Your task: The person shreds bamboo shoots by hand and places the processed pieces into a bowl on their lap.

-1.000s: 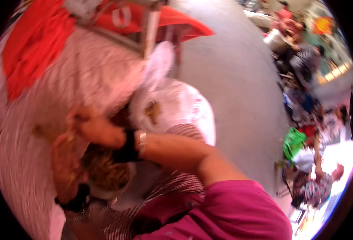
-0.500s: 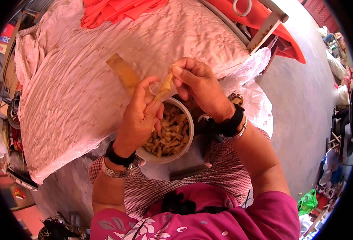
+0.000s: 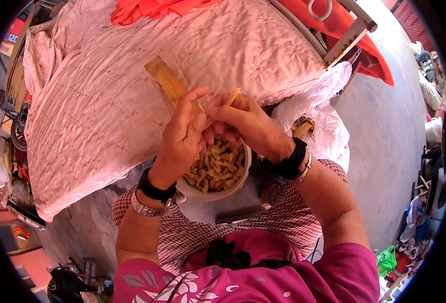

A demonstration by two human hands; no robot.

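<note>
A pale yellow twisted strip (image 3: 231,97) is pinched in my right hand (image 3: 253,123), its end sticking up above the thumb and forefinger. My left hand (image 3: 180,139) meets the right one, thumb and fingers closed about the strip's lower part, which the fingers largely hide. Below both hands stands a round white tub (image 3: 208,196), holding many short, twisted, yellow-brown pieces (image 3: 217,169). Just beyond my left fingers, a flat, wide, yellow-brown strip (image 3: 165,78) lies on the pink quilted cover (image 3: 96,116).
A white plastic sack (image 3: 334,129) with brownish strips (image 3: 302,130) inside stands right of the tub. Bright red cloth (image 3: 157,9) lies at the far edge of the cover. A metal frame (image 3: 348,38) juts out at the far right. A green bag (image 3: 386,261) sits among clutter at the right.
My right hand has come down and closer to my left. The twisted strip, earlier stretched in view between both hands, now shows mainly its tip. The view has shifted slightly.
</note>
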